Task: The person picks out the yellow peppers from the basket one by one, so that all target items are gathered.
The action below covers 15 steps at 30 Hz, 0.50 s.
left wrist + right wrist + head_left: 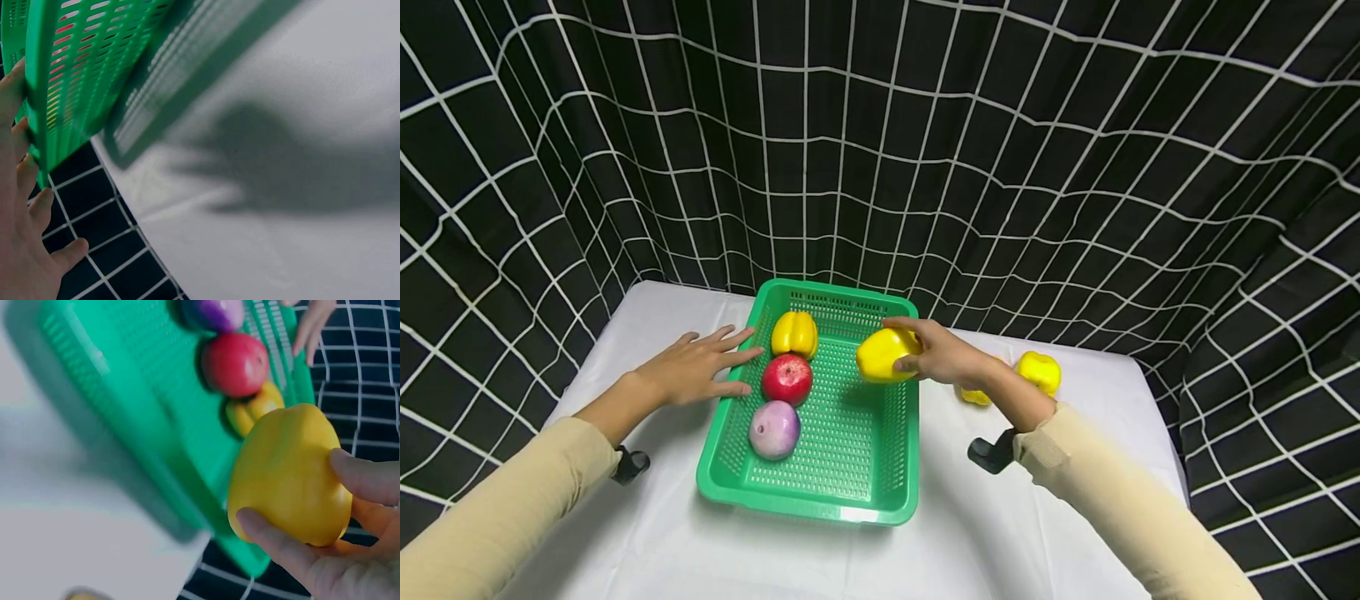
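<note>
A yellow bell pepper [880, 357] is held between the thumb and fingers of my right hand [951, 357], over the right side of a green plastic basket [808, 504]. In the right wrist view this bell pepper [290, 478] fills the grip, thumb on one side and fingers on the other. My left hand [700, 367] has its fingers spread and straight across the basket's left rim. Along the left inside of the basket lie another yellow bell pepper [794, 334], a red round fruit [787, 379] and a purple-and-white round vegetable [774, 430].
On the white cloth [655, 533] right of the basket sits a yellow pepper-like piece [1038, 372]. Another yellow piece [976, 396] is partly hidden beneath my right forearm. A black curtain with white grid lines [880, 167] surrounds the table's back and sides.
</note>
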### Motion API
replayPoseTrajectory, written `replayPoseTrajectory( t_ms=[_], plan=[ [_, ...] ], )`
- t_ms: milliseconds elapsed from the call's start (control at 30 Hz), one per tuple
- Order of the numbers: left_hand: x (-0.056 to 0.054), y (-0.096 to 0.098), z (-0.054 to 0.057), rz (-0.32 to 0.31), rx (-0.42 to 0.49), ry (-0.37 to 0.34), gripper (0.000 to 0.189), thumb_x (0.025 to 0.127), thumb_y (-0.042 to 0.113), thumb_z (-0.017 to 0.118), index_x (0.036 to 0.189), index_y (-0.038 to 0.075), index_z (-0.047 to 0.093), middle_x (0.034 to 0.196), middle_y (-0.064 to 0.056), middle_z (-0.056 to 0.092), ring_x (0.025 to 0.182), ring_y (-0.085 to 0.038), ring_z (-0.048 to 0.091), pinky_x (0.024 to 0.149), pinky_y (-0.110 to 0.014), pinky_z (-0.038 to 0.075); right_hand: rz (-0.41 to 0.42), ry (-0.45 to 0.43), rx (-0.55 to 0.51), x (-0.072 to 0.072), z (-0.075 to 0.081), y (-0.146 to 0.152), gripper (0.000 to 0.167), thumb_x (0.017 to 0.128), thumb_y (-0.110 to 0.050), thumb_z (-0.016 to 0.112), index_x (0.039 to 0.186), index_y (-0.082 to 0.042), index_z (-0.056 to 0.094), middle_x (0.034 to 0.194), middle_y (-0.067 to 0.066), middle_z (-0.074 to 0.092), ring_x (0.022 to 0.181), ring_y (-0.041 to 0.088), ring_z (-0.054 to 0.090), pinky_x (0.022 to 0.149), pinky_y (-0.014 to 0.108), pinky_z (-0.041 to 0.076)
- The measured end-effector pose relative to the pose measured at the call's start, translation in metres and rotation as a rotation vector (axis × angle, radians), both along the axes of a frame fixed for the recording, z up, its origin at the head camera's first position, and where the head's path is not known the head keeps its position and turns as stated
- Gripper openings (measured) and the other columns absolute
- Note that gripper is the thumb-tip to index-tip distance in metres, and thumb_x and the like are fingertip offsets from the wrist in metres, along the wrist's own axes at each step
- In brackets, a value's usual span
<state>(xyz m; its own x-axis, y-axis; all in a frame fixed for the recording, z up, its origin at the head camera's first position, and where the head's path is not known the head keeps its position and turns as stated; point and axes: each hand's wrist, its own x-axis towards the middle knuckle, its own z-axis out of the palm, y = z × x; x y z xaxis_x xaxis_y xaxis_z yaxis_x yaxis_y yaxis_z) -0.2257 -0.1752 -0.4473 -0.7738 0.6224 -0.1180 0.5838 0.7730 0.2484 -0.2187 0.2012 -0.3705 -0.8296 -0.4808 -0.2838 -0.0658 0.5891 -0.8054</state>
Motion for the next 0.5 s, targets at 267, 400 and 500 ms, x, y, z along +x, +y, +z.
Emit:
replayPoseTrajectory(
  t_ms=[267,400,500],
  plan=[
    [-0.001,0.001,0.000,-0.011,0.007,0.017,0.067,0.096,0.053,0.058,0.151,0.019,0.045,0.163,-0.012,0.027,0.147,-0.044,0.021,0.107,-0.074,0.024,-0.089,0.040,0.046,0.001,0.008,0.062,0.066,0.092,0.006,0.062,0.152,0.000,0.034,0.133,0.027,0.047,0.113,0.040,0.054,0.086,0.052,0.057],
    [-0.001,0.001,-0.002,-0.013,0.005,0.013,0.067,0.095,0.053,0.058,0.151,0.019,0.044,0.163,-0.011,0.026,0.148,-0.043,0.021,0.108,-0.073,0.024,-0.139,0.007,0.055,0.005,0.001,0.091,0.067,0.093,0.006,0.060,0.153,0.000,0.030,0.135,0.030,0.044,0.117,0.044,0.053,0.088,0.055,0.055],
    [0.000,0.001,-0.001,-0.016,0.007,0.018,0.067,0.095,0.054,0.058,0.151,0.019,0.045,0.162,-0.012,0.027,0.147,-0.044,0.022,0.107,-0.074,0.025,-0.168,-0.006,0.072,0.009,-0.005,0.109,0.067,0.094,0.006,0.061,0.153,0.002,0.029,0.136,0.032,0.042,0.116,0.044,0.053,0.088,0.054,0.055]
  ],
)
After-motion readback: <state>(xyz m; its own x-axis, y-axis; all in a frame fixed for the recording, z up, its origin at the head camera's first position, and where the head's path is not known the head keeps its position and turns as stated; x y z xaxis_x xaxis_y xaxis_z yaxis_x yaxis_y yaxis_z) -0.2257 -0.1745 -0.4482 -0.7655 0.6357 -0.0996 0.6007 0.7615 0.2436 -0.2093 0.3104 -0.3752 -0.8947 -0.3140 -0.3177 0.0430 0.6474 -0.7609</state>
